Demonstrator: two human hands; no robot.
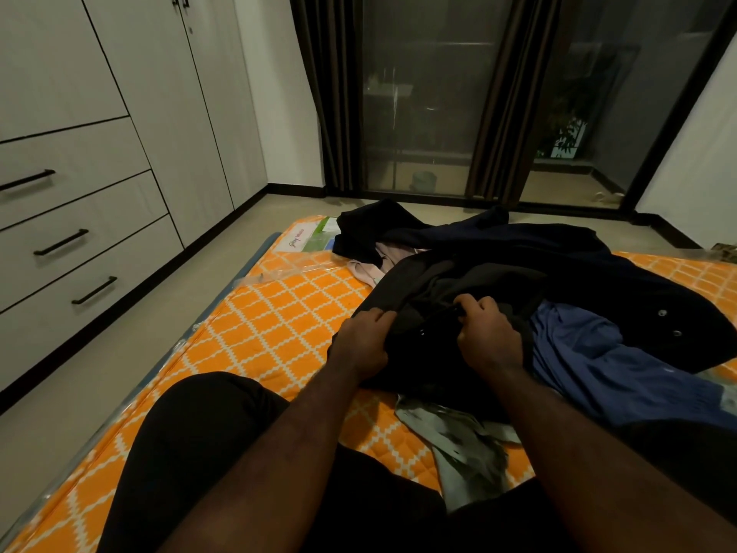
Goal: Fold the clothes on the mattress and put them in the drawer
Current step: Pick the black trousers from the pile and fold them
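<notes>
Heap of clothes (558, 273), unfolded, on the mattress (279, 313), toward its far and right side. Nothing in it looks folded, and all the drawers (99, 217), off the mattress's left edge across the floor, are closed, so we judge the task barely begun. Hands, two: left hand (361, 341) and right hand (486, 333), both with fingers curled into one dark grey garment (422, 285) at the near edge of the heap. Garments we can tell apart, six: that one, a black piece (371, 221) at the mattress's far end, a navy piece (538, 249), a pink piece (369, 269), a blue piece (590, 353) and a grey-green piece (462, 437) nearest us; more may lie hidden. Drawers, three, each with one black bar handle. Left to do: fold every piece, then stow them.
</notes>
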